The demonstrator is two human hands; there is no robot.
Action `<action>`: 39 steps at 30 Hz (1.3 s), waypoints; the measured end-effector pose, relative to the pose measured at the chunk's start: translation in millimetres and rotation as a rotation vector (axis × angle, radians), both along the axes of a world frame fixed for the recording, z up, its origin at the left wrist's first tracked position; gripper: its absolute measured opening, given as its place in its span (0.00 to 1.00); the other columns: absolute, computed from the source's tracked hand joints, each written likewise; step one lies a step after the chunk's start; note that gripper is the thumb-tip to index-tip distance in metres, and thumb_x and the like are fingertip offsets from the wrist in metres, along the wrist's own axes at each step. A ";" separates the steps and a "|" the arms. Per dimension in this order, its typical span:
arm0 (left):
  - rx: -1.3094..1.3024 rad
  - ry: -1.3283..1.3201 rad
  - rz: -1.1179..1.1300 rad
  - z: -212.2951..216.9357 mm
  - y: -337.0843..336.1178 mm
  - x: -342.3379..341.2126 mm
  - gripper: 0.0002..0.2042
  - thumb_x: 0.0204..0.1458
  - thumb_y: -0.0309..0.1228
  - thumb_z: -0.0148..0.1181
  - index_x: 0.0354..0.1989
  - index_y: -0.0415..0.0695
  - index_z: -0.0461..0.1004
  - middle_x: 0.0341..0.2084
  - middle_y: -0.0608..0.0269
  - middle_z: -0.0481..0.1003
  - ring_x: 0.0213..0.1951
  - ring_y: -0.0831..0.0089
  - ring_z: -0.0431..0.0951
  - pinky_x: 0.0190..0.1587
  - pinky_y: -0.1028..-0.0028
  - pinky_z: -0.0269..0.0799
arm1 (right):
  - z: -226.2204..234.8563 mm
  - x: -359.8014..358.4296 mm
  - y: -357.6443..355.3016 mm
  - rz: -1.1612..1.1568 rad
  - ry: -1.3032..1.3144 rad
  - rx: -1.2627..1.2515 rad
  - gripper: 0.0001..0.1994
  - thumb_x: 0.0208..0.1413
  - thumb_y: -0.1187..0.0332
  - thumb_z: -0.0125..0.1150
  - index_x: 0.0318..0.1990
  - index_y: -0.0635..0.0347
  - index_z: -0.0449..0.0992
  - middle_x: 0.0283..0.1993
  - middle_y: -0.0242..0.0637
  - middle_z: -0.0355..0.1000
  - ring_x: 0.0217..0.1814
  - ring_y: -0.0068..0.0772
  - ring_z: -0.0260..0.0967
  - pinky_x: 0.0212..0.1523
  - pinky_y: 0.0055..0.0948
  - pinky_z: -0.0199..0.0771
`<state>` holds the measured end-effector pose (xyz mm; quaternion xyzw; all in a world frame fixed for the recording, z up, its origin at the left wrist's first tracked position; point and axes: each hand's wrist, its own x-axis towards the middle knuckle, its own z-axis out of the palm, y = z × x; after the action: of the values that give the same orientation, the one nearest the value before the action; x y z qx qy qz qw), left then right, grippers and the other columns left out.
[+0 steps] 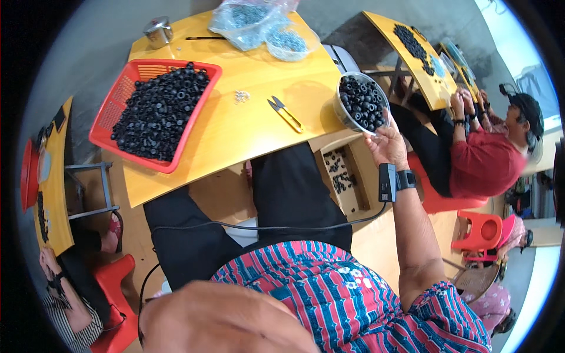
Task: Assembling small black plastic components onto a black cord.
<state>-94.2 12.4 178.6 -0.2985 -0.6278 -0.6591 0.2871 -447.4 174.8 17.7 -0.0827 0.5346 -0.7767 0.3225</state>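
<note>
My right hand (385, 144) at three o'clock, fingers curled on the rim of the clear bowl (360, 103) of black rings, red basket (154, 112) at ten o'clock, my left hand (220, 320) a close blur at six o'clock, grip unreadable

A yellow wooden bench (247, 126) carries a red basket (154, 112) of black rings, yellow snips (286, 113) and a small pile of metal bits (241, 96). At its far edge lie clear bags (259, 23) of grey parts, a metal cup (158, 32) and a dark pencil (205, 38). A bowl (360, 103) of black rings sits at its right edge.

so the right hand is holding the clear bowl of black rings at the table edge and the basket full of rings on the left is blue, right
Not quite: the basket is red, not blue. The head view shows it on the left of the yellow table, heaped with black rings. The rest holds: the right hand grips the clear bowl of black rings at the table's right edge.
</note>
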 end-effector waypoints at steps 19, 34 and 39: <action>0.315 -0.715 0.037 -110.9 -15.6 -15.2 0.19 0.52 0.35 0.64 0.47 0.34 0.74 0.42 0.46 0.74 0.45 0.63 0.76 0.50 0.68 0.73 | -104.1 19.4 155.4 -0.494 -0.111 0.527 0.33 0.46 0.80 0.56 0.64 0.50 0.62 0.33 0.40 0.74 0.18 0.30 0.71 0.17 0.27 0.76; 0.417 -0.787 0.093 -139.2 -16.4 6.4 0.23 0.51 0.37 0.64 0.51 0.33 0.71 0.43 0.50 0.73 0.47 0.65 0.76 0.51 0.69 0.71 | -123.7 29.7 114.9 -0.268 0.592 1.696 0.40 0.33 0.63 0.75 0.60 0.36 0.65 0.54 0.53 0.58 0.50 0.53 0.70 0.54 0.39 0.72; 0.473 -0.809 0.103 -140.6 -17.1 14.5 0.23 0.51 0.35 0.64 0.52 0.32 0.70 0.44 0.51 0.74 0.47 0.68 0.75 0.52 0.70 0.70 | -144.4 12.8 134.5 -0.473 0.644 1.578 0.41 0.29 0.55 0.76 0.58 0.46 0.69 0.50 0.54 0.68 0.52 0.53 0.69 0.55 0.41 0.69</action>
<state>-79.6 -4.7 38.0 0.0877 -0.5357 -0.8324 0.1119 -434.6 309.3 -126.7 0.0621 0.9828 -0.1668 -0.0498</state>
